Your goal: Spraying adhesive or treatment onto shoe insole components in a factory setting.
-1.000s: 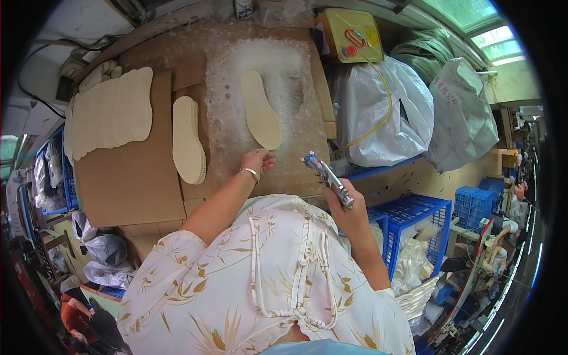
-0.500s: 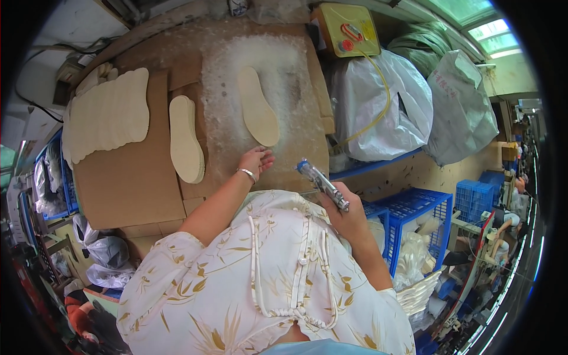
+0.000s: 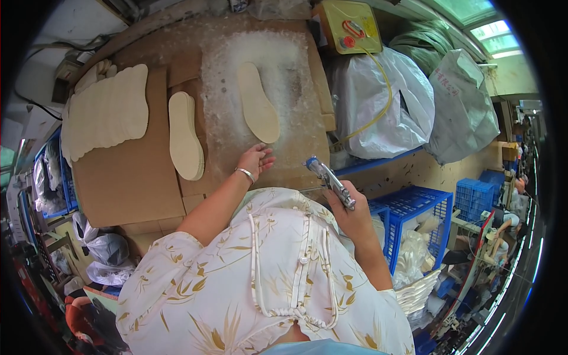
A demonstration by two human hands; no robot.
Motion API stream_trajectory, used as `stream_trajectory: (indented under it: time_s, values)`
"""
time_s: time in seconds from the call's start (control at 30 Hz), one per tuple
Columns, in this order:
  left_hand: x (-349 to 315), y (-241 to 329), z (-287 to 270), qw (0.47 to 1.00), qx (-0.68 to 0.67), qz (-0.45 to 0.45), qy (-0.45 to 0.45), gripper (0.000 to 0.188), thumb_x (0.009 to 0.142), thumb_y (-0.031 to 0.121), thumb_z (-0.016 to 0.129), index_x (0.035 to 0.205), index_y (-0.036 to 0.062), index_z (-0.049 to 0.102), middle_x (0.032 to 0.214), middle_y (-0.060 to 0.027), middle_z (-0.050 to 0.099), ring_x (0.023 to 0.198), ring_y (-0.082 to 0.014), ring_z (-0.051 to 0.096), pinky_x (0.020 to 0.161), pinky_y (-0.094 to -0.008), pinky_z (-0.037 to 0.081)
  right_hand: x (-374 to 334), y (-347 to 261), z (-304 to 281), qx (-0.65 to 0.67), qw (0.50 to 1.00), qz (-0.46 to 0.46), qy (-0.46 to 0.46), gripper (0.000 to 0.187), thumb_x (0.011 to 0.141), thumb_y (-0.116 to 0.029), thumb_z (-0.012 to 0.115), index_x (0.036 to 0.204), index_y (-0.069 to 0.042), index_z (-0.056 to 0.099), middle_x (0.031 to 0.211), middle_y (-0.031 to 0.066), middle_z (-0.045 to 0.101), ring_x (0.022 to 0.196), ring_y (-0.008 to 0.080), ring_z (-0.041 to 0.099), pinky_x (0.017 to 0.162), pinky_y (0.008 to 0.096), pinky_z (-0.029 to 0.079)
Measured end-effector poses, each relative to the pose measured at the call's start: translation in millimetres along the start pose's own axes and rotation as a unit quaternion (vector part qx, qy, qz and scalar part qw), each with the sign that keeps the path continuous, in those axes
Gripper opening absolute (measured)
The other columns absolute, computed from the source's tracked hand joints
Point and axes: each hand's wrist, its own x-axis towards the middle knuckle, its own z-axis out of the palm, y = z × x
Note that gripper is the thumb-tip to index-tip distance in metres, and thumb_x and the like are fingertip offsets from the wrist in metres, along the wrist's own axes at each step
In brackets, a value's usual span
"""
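Note:
A single cream insole lies flat on the whitish, residue-coated part of the cardboard. Just below its near end is my left hand, palm partly turned up and fingers loosely apart, holding nothing. Whether a fingertip touches the insole's edge I cannot tell. Off to the right, my right hand grips a silver spray gun with a blue nozzle pointing up and left. A small stack of insoles sits left of the single one. Farther left, overlapping insoles form a wide row on brown cardboard.
A yellow can stands at the back right, with a yellowish hose curving down from it. White plastic sacks and a grey sack sit beside the table. Blue crates holding plastic bags stand at my right.
My right hand has shifted slightly to the right with the spray gun. The left hand stays almost where it was, and the insoles keep their places.

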Motion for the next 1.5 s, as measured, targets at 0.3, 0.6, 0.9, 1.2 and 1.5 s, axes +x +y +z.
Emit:
stream_trajectory:
  time_s: [0.3, 0.6, 0.9, 1.2, 1.5]
  values:
    - [1.9, -1.6, -2.3, 1.0, -0.007, -0.005, -0.008, 0.047, 0.09, 0.0, 0.043, 0.137, 0.0077, 0.04, 0.121, -0.0093, 0.059, 0.095, -0.0236, 0.065, 0.074, -0.0327, 0.056, -4.6, 6.7, 0.8, -0.011, 1.0, 0.002, -0.006, 0.02, 0.088, -0.017, 0.068, 0.099, -0.003, 0.059, 0.071, 0.0156, 0.062, 0.06, 0.0311, 0.059, 0.058, 0.0335, 0.047]
    - [2.6, -0.9, -3.6, 1.0, -0.011, -0.01, -0.014, 0.045, 0.09, 0.0, 0.044, 0.135, 0.0079, 0.041, 0.121, -0.0095, 0.058, 0.095, -0.0238, 0.065, 0.075, -0.0324, 0.056, -4.3, 3.4, 4.7, -0.001, 0.999, -0.009, -0.038, 0.019, 0.089, -0.018, 0.068, 0.098, -0.004, 0.06, 0.072, 0.0161, 0.062, 0.061, 0.03, 0.061, 0.059, 0.0332, 0.047]
    - [4.4, -1.6, -5.9, 1.0, -0.017, -0.01, -0.018, 0.043, 0.091, 0.001, 0.044, 0.134, 0.0087, 0.042, 0.118, -0.0095, 0.059, 0.093, -0.0234, 0.065, 0.073, -0.0321, 0.056, 8.8, 7.1, 6.2, -0.008, 1.0, 0.006, -0.002, 0.018, 0.089, -0.018, 0.067, 0.097, -0.003, 0.06, 0.067, 0.0149, 0.06, 0.056, 0.0283, 0.056, 0.057, 0.0333, 0.046]
    - [1.7, 0.6, -0.3, 0.999, -0.032, -0.009, -0.009, 0.035, 0.093, 0.005, 0.047, 0.128, 0.0084, 0.044, 0.114, -0.0092, 0.06, 0.092, -0.0233, 0.065, 0.072, -0.0317, 0.056, 34.6, -4.0, 8.3, 0.012, 0.999, -0.035, 0.02, 0.018, 0.089, -0.018, 0.067, 0.097, -0.004, 0.059, 0.065, 0.0142, 0.057, 0.055, 0.0273, 0.054, 0.055, 0.0331, 0.045]
    - [3.0, -2.8, 1.0, 0.999, -0.052, 0.001, -0.005, 0.036, 0.093, 0.008, 0.052, 0.128, 0.0081, 0.045, 0.112, -0.0086, 0.06, 0.091, -0.0219, 0.065, 0.071, -0.0298, 0.056, 24.3, -7.1, -3.0, -0.038, 0.998, 0.001, -0.048, 0.018, 0.088, -0.016, 0.068, 0.096, -0.003, 0.059, 0.066, 0.0146, 0.058, 0.056, 0.028, 0.053, 0.057, 0.0332, 0.045]
